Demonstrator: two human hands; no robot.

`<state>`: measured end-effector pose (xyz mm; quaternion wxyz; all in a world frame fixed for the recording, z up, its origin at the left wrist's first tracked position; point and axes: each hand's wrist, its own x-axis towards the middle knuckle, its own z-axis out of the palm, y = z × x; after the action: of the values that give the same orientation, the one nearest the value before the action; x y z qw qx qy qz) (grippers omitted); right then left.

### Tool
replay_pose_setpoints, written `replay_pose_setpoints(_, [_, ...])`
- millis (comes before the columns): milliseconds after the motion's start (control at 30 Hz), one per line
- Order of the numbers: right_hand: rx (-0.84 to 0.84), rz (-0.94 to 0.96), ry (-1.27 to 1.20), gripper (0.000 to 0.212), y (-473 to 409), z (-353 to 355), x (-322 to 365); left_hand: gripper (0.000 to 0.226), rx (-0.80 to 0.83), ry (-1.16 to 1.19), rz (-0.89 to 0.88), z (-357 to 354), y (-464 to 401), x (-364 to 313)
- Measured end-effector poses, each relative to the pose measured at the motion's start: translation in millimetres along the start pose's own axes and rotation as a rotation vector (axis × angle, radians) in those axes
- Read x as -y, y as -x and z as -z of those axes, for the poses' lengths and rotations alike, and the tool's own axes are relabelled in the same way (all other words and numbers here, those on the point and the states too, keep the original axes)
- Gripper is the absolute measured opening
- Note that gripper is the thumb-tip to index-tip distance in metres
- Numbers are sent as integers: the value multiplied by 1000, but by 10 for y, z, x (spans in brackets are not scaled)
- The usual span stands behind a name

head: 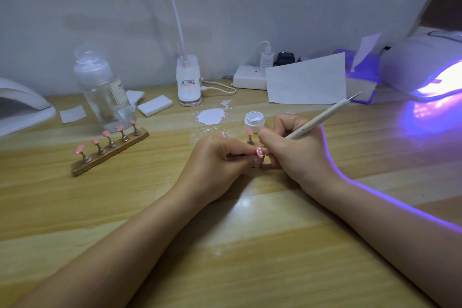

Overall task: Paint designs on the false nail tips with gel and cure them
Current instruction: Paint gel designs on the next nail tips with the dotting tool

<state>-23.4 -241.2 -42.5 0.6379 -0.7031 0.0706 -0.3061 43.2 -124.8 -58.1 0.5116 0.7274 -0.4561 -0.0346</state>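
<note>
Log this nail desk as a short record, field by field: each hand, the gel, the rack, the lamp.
left hand: pinches the stand of a pink nail tip
right hand: grips dotting pen, tip at the nail
gel pot: open, white gel, behind the hands
rack: five pink tips, to the left
curing lamp: lit violet, far right

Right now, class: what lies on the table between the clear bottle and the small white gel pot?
In the head view, a white spill lies between the clear bottle and gel pot.

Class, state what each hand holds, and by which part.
Left hand pinches the pink nail tip's stand by its stem. Right hand grips the dotting pen near its lower end.
</note>
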Motion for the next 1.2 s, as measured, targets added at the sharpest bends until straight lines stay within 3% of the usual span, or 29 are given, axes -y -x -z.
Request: replay_pose_setpoints(1200, [48,-20,-76,38,18,4,66,15,17,-30,9,-1,-4,11])
